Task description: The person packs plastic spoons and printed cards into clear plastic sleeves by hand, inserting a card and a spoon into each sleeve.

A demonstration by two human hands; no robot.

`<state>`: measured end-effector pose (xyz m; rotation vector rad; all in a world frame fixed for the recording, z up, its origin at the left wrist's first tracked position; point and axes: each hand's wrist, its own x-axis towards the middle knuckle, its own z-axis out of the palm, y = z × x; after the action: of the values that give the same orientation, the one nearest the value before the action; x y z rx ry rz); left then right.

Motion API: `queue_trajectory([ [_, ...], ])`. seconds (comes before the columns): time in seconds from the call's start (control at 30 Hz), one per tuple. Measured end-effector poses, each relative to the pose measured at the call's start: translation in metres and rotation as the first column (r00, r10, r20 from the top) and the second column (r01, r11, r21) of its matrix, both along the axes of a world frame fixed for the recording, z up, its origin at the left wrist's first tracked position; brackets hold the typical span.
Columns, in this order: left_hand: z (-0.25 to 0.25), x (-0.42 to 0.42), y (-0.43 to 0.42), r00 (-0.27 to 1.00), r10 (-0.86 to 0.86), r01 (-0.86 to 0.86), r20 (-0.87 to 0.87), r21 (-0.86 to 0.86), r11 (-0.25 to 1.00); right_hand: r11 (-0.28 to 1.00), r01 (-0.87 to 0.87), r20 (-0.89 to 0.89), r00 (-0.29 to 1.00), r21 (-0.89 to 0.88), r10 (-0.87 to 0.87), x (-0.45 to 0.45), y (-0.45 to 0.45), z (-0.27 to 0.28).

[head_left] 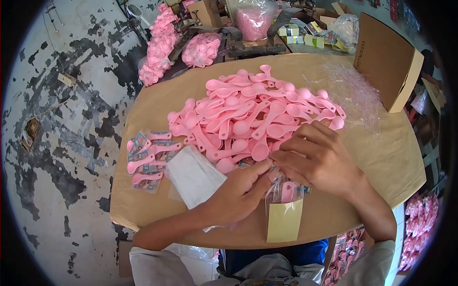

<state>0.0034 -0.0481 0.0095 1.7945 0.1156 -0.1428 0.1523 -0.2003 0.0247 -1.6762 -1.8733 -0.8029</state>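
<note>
Pink spoons (238, 109) are heaped mid-table on brown paper (372, 157). Left to right: carded spoon packs (149, 177) lie in a loose group near the table's left edge. Just right of them, a stack of whitish sleeves (193, 171), lower end partly behind the left hand (241, 193).

Between the hands: clear bag (274, 193) with one spoon (287, 192) inside, yellow panel (285, 221) hanging below toward the person. Can't tell if the panel is card or bag flap.

Step in hand: looks like working the bag's upper end, opening or closing unclear. Next move calls for a steady left grip and fine right fingertip work, no crumpling of the film.

Pose: left forearm comes in low from the left, thumb pointing right, thumb and forefinger apparently pinching the bag's upper edge; other left fingers hidden. Right hand (319, 157) arches over from the right, wrist bent, thumb and forefinger tips together at that same edge, remaining fingers curled. Exact contact is covered.
</note>
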Motion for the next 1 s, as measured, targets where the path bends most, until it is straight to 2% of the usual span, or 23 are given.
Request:
queue_trajectory([
  [0.1,0.005,0.002,0.005,0.991,-0.13,0.122,0.003,0.336,0.934,1.0,0.02,0.005,1.0,-0.011,-0.02,-0.003,-0.001,-0.002],
  [0.2,0.013,-0.001,-0.004,0.998,-0.036,0.023,0.046,0.257,0.966,0.993,0.117,-0.027,0.993,-0.008,-0.117,-0.006,-0.005,0.008],
  [0.27,0.014,0.001,-0.008,0.987,0.0,-0.002,0.161,0.011,1.0,0.991,0.081,-0.434,0.901,0.111,-0.025,0.002,-0.018,0.027],
  [0.3,0.014,0.003,-0.009,0.976,0.027,-0.001,0.214,-0.118,0.993,0.981,0.086,-0.606,0.795,0.173,0.037,0.01,-0.025,0.038],
  [0.37,0.016,0.006,-0.003,0.99,0.09,-0.036,0.108,-0.419,0.907,0.923,-0.051,-0.764,0.544,0.381,0.346,0.052,-0.051,0.057],
  [0.4,0.017,0.006,0.0,0.993,0.11,-0.067,0.046,-0.553,0.831,0.817,-0.315,-0.814,0.183,0.483,0.552,0.08,-0.068,0.063],
  [0.43,0.019,0.007,0.001,0.988,0.143,-0.085,0.058,-0.568,0.818,0.759,-0.356,-0.799,0.054,0.545,0.599,0.1,-0.075,0.058],
  [0.47,0.019,0.008,0.001,0.984,0.175,-0.118,0.041,-0.589,0.8,0.906,-0.263,-0.927,0.085,0.333,0.365,0.135,-0.089,0.044],
  [0.5,0.018,0.01,0.002,0.978,0.205,-0.148,0.026,-0.605,0.783,0.989,0.03,-0.804,0.578,-0.147,-0.137,0.152,-0.093,0.025],
  [0.53,0.018,0.011,0.002,0.973,0.232,-0.177,0.009,-0.619,0.765,0.773,0.494,-0.3,0.726,-0.399,-0.619,0.156,-0.091,0.018],
  [0.63,0.018,0.011,0.004,0.987,0.15,-0.154,-0.051,-0.53,0.834,0.752,0.612,-0.444,0.618,-0.246,-0.649,0.157,-0.092,0.027],
  [0.73,0.006,0.011,0.01,0.987,0.149,-0.157,-0.053,-0.451,0.878,0.942,0.331,-0.751,0.635,0.053,-0.181,0.132,-0.072,0.027],
  [0.8,0.012,0.008,0.007,0.982,0.179,-0.18,-0.055,-0.54,0.822,0.997,-0.006,-0.886,0.457,-0.083,-0.071,0.071,-0.044,0.032],
  [0.87,0.015,0.008,0.008,0.986,0.16,-0.157,-0.046,-0.579,0.8,0.921,-0.265,-0.853,0.509,-0.285,-0.118,0.027,-0.024,0.022],
  [0.93,0.011,0.009,0.009,0.983,0.185,-0.167,-0.019,-0.528,0.833,0.906,-0.3,-0.877,0.459,-0.3,-0.138,0.008,-0.011,0.009],
  [1.0,0.009,0.008,0.01,0.98,0.2,-0.179,-0.014,-0.505,0.844,0.919,-0.298,-0.924,0.354,-0.259,-0.146,0.001,-0.007,0.003],
])
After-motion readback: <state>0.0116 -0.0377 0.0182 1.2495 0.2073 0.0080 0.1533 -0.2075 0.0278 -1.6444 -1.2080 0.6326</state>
